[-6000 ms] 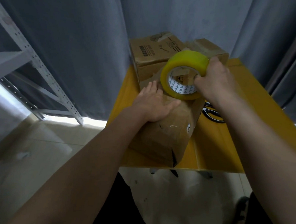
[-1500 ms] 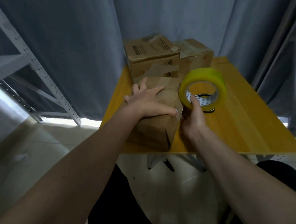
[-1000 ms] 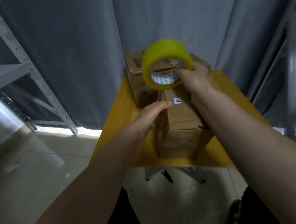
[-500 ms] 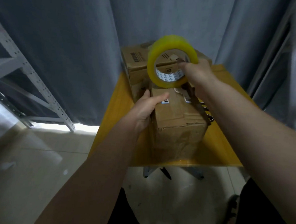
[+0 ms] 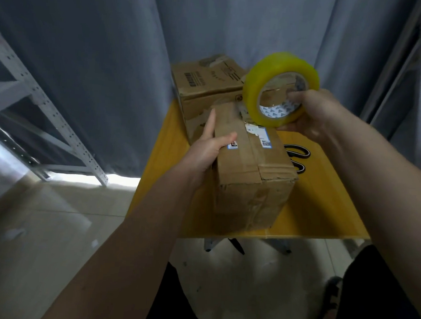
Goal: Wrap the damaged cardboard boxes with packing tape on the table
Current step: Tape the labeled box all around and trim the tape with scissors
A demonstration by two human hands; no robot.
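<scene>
Cardboard box [image 5: 250,168] stands near the front edge of the yellow counter [image 5: 323,214], its long axis running away from the person, with torn labels on top and creased, dented corners at the near end. It looks light and fairly stiff, though the crushed near face may give under pressure, so the sound left side and top edge seem the better places to hold. The left hand [image 5: 205,151] does just that: palm against the left side, thumb lying over the top edge, fingers [image 5: 210,125] stretched straight along the side, bracing rather than clenching. The right hand [image 5: 311,116] grasps the yellow tape roll [image 5: 279,89] above the far end of the box, fingers hooked through its core and thumb under the rim. The roll is rigid and easy to grip; I cannot see a free strip of tape, which would be clingy and likely to fold on itself.

Two more boxes [image 5: 208,83] stand just behind, limiting room at the far end. Scissors [image 5: 297,156] lie just right of the box. The counter's right half offers open space; the near edge is close, so turning the box risks an overhang.
</scene>
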